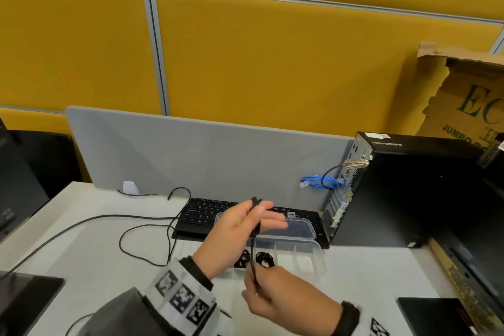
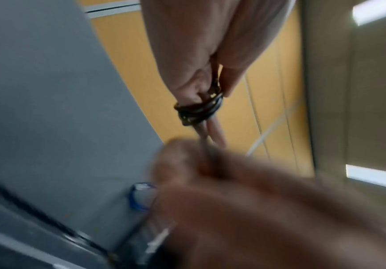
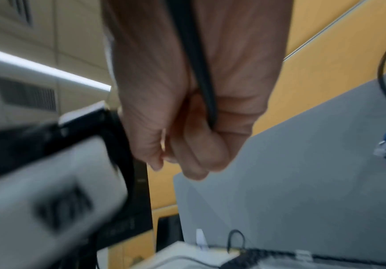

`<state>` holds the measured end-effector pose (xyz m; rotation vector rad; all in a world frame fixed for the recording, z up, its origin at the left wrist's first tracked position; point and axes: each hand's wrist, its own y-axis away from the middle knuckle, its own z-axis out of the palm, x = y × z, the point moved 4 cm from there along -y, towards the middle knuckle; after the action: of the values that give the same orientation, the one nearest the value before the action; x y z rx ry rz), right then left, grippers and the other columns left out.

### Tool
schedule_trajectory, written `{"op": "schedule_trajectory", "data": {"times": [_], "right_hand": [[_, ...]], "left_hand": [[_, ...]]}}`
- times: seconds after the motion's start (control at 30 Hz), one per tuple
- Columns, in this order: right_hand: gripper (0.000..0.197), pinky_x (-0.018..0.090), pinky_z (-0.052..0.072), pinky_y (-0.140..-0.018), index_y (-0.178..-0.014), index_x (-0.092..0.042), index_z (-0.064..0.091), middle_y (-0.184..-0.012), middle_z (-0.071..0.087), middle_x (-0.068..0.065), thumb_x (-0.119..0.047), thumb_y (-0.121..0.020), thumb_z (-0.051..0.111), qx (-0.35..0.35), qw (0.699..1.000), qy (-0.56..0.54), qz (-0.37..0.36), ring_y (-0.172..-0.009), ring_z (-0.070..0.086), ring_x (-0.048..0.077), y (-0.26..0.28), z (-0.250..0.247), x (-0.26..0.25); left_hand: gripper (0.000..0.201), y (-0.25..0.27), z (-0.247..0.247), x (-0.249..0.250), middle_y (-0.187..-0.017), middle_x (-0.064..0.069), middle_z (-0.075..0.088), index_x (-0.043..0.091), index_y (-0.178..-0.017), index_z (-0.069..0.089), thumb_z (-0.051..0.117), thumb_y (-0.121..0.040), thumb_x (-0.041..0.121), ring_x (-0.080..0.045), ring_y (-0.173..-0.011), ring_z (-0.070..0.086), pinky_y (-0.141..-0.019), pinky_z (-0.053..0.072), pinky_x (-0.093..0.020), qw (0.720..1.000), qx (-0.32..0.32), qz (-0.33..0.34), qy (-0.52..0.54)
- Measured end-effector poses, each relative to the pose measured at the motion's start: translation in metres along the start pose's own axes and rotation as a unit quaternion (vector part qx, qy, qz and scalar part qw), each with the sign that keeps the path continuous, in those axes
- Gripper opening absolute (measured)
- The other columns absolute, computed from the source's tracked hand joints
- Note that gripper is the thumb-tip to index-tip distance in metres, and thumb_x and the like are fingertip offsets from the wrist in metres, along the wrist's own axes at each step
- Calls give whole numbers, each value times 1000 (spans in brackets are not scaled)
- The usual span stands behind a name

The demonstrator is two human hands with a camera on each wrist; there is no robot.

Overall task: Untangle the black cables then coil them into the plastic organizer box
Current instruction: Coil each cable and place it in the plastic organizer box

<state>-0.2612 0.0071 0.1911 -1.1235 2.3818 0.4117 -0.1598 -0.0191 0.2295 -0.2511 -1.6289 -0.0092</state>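
My left hand (image 1: pixel 240 226) is raised above the clear plastic organizer box (image 1: pixel 308 254), fingers stretched out. A black cable (image 1: pixel 255 203) is wound in a few loops round its fingers (image 2: pixel 217 132), and the thumb presses the loops (image 2: pixel 198 109). A strand (image 1: pixel 253 251) drops from there to my right hand (image 1: pixel 278 292), which grips it in a fist (image 3: pixel 187 127) just in front of the box. Two small black coils (image 1: pixel 242 258) (image 1: pixel 264 258) lie in the box's left compartments. Its lid (image 1: pixel 297 226) stands open, leaning on the keyboard.
Another long black cable (image 1: pixel 95 219) loops across the white desk (image 1: pixel 90 251) at left. A black keyboard (image 1: pixel 204 213) lies behind the box, before a grey divider (image 1: pixel 191 153). A black computer tower (image 1: pixel 409 194) with a blue cable (image 1: pixel 319 183) stands at right, a torn cardboard box (image 1: pixel 469 95) behind it.
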Motion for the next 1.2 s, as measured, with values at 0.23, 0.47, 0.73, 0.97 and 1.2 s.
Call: {"op": "schedule_trajectory", "data": {"times": [0.23, 0.47, 0.73, 0.97, 1.2], "right_hand": [[14, 16, 31, -53, -82, -27, 44, -56, 49, -15, -29, -92, 53, 82, 996, 12, 36, -54, 47, 3, 12, -58, 24], [22, 13, 41, -67, -80, -24, 62, -74, 63, -9, -32, -94, 47, 133, 984, -5, 117, -71, 56, 3, 46, -104, 72], [58, 15, 44, -74, -91, -39, 57, -83, 65, -15, -82, -75, 21, 192, 955, 52, 219, -80, 59, -1, 85, -108, 132], [25, 13, 36, -93, -111, -35, 53, -109, 56, -20, -23, -99, 34, 259, 958, 35, 117, -106, 49, -5, 42, -81, 67], [32, 22, 46, -78, -115, -32, 51, -86, 61, -17, -39, -100, 24, 266, 959, -91, -9, -83, 58, 0, 5, -47, 7]], "left_hand": [[43, 1, -12, -23, -81, 2, 65, 12, -103, 55, 37, -93, 49, -10, -74, 61, -73, 49, -29, 922, -8, 37, -385], [57, -4, -67, -24, -70, 5, 54, 16, -87, 52, 59, -66, 69, -8, -60, 48, -56, 41, -21, 877, 2, -46, -479], [45, -5, -110, -11, -52, 2, 42, 18, -58, 33, 47, -91, 46, -14, -50, 42, -48, 31, -25, 835, 140, -46, -530], [40, -7, -49, -18, -61, 6, 55, 18, -71, 53, 37, -94, 47, -7, -55, 51, -60, 44, -16, 889, -17, -41, -455], [37, 3, -10, 5, -42, 3, 51, 17, -66, 58, 43, -96, 32, -8, -29, 36, -46, 33, -29, 992, -88, -3, -88]]}}
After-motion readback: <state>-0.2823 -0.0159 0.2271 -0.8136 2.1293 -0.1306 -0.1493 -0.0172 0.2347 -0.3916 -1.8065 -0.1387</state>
